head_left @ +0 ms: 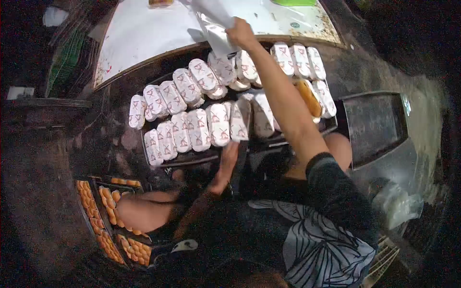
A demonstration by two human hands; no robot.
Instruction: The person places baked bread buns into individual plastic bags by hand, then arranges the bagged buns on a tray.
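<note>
My right hand (241, 34) is closed on a clear plastic bag (216, 30), stretched above the tray at the front edge of the white table. Low at the tray's near side, my left hand (227, 164) reaches up to a wrapped bun (239, 122); its fingertips are blurred. Two rows of buns in white wrappers with red print, such as this wrapped bun (198, 128), fill the dark tray (192, 160). A golden unwrapped bun (309, 98) shows at the right, beside my right forearm.
The white table (149, 31) has rusty edges and holds a green item (294, 2). An empty dark tray (374, 125) stands at the right, above a crumpled plastic bag (401, 206). Trays of bare buns (134, 250) lie at lower left.
</note>
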